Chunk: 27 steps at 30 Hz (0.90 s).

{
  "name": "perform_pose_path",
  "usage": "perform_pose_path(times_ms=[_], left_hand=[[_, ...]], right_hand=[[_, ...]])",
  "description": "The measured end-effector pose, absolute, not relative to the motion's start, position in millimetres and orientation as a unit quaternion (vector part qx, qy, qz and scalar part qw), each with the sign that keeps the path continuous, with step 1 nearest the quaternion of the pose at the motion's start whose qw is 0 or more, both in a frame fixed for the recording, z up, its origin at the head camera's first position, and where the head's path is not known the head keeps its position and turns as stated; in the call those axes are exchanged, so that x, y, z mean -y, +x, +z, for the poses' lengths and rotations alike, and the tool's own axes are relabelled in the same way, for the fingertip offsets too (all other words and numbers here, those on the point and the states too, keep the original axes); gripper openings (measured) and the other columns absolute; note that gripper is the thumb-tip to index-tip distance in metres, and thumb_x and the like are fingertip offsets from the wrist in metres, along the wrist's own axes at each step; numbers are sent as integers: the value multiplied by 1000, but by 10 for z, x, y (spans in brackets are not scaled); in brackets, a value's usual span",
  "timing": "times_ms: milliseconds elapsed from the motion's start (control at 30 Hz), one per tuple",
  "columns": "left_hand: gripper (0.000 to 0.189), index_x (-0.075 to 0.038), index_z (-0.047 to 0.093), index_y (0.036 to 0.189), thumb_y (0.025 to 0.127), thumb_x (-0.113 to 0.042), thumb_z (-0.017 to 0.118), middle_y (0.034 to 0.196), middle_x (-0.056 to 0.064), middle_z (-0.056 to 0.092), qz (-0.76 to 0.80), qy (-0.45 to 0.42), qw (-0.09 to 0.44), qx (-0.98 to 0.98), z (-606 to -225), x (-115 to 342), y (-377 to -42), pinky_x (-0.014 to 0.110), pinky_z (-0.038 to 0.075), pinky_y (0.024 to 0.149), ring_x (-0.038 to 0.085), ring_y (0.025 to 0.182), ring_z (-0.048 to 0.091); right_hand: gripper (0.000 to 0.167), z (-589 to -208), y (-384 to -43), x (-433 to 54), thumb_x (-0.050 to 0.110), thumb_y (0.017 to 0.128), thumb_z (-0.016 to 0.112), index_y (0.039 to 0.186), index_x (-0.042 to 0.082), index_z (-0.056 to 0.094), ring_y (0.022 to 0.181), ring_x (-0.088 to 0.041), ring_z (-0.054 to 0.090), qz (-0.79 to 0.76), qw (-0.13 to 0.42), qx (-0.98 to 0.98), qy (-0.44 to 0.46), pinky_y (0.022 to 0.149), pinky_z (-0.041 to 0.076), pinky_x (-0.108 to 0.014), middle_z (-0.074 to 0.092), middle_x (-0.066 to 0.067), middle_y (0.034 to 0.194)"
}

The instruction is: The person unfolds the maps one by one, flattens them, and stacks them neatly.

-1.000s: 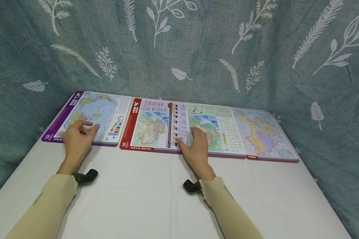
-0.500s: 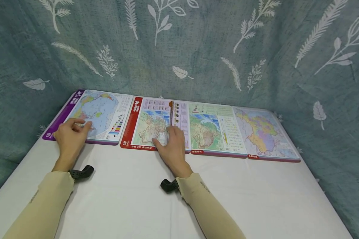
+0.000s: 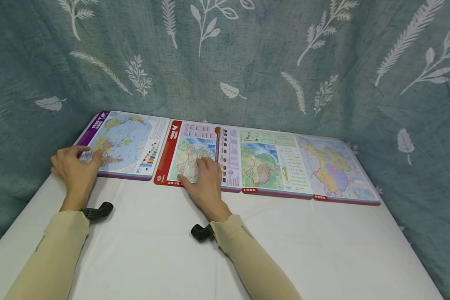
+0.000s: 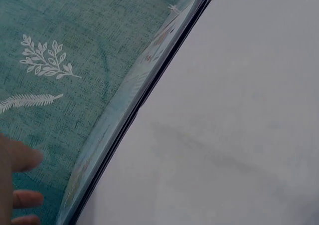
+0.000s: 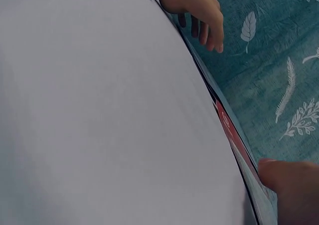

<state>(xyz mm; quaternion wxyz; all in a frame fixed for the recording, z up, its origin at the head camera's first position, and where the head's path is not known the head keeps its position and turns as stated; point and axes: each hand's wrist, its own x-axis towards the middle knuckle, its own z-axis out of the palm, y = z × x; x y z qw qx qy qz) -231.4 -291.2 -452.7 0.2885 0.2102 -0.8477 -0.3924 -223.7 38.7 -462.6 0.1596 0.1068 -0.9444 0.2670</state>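
Note:
My left hand [image 3: 76, 167] reaches over the lower left corner of a world map sheet [image 3: 131, 146] with a purple strip along its left side. Its thumb and fingers stand apart; in the right wrist view they point downward. My right hand [image 3: 205, 183] is over the lower part of the left panel of a long folding map [image 3: 185, 156] with a red strip. Thumb and fingers are spread, with the thumb near the red strip [image 5: 234, 130] in the right wrist view. A green terrain panel [image 3: 258, 166] and a multicoloured map panel [image 3: 328, 168] continue to the right.
The maps lie in a row along the back of a table with a white cloth [image 3: 153, 241]. A teal curtain [image 3: 195, 83] with white leaf prints hangs right behind them and along both sides. Both wrists wear black cameras [image 3: 99, 211].
My right hand has moved left from the terrain panel to the red-strip panel. My left hand has shifted left to the corner of the purple-strip map, fingers spreading. The maps stay in place.

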Motion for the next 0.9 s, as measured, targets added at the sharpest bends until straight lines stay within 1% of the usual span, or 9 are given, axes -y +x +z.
perform_pose_path(times_ms=[67, 200, 300, 433, 600, 700, 900], left_hand=[[57, 3, 63, 138, 96, -36, 68, 149, 29, 48, -379, 234, 274, 852, -4515, 2944, -2309, 63, 14, 117, 44, 144, 30], [66, 6, 51, 148, 99, -36, 63, 155, 34, 39, -362, 285, 244, 854, -4504, 3020, -2294, 66, 15, 117, 47, 147, 24], [70, 10, 43, 150, 100, -36, 58, 156, 36, 34, -360, 311, 221, 851, -4510, 3084, -2282, 67, 13, 118, 49, 148, 21], [74, 15, 37, 152, 101, -37, 54, 155, 38, 32, -356, 324, 189, 856, -4513, 3146, -2267, 68, 13, 119, 51, 148, 20], [77, 18, 34, 150, 101, -38, 55, 154, 42, 30, -328, 316, 160, 876, -4508, 3162, -2277, 70, 16, 117, 55, 147, 20], [76, 19, 34, 149, 100, -36, 54, 153, 42, 30, -327, 316, 161, 876, -4501, 3160, -2289, 70, 17, 117, 55, 147, 20], [72, 21, 39, 146, 100, -34, 55, 152, 41, 32, -343, 318, 169, 867, -4490, 3161, -2300, 69, 15, 120, 53, 147, 21]], right_hand=[[73, -4615, -2233, -336, 50, 91, 78, 143, 1, 59, 143, -30, 45, 263, 157, 945, 113, 126, 27, -49, 55, -14, 149], [72, -4605, -2220, -243, 50, 91, 77, 141, 0, 60, 144, -30, 46, 257, 155, 945, 128, 126, 27, -51, 55, -15, 149], [71, -4606, -2207, -176, 51, 91, 77, 139, 1, 62, 144, -30, 46, 252, 150, 946, 139, 125, 27, -53, 55, -16, 149], [72, -4604, -2197, -76, 55, 93, 73, 143, 4, 61, 149, -30, 40, 243, 125, 951, 146, 126, 24, -57, 51, -15, 155], [73, -4598, -2193, 48, 61, 95, 67, 149, 13, 58, 154, -30, 33, 222, 97, 958, 151, 127, 19, -61, 44, -13, 162], [72, -4601, -2191, 115, 62, 95, 65, 150, 17, 58, 155, -30, 32, 213, 95, 959, 159, 127, 19, -62, 43, -12, 163], [70, -4588, -2169, 245, 62, 98, 62, 153, 19, 55, 155, -30, 31, 206, 88, 960, 165, 127, 20, -62, 41, -11, 164]])
